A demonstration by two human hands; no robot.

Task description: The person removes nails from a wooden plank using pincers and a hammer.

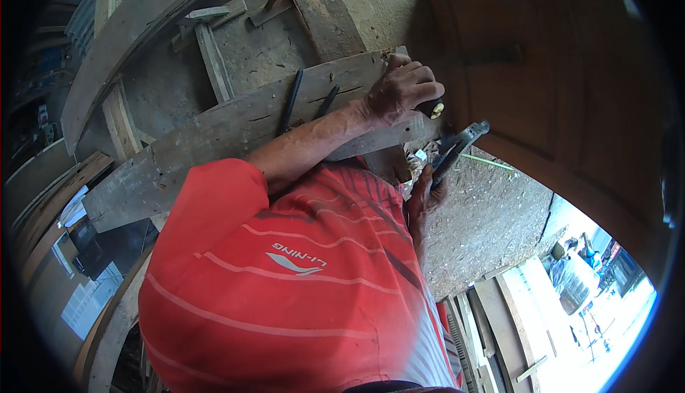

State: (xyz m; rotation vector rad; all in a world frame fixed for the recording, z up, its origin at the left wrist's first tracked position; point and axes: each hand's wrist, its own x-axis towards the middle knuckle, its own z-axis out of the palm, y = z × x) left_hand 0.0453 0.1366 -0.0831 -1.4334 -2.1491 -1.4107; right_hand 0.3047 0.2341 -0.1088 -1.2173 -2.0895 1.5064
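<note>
My left hand [403, 93] is raised over the right end of a long wooden plank [193, 133]. Its fingers are curled round a dark handle [434, 109] with a pale yellowish end; the rest of that thing is hidden by the hand. Lower and to the right, my right hand [427, 197] is closed on a dark-handled tool with a grey metal head [471, 135], its kind unclear. That tool points up and right, toward a large brown panelled wooden door [514, 58]. Two dark rods [291, 100] lie across the plank beside my left forearm.
A curved board [135, 26] and wooden supports [212, 61] stand at the upper left. Under my hands, the ground [478, 215] is strewn with shavings, and a thin green strip [488, 161] shows by the door. Stacked boards [499, 322] are at the lower right.
</note>
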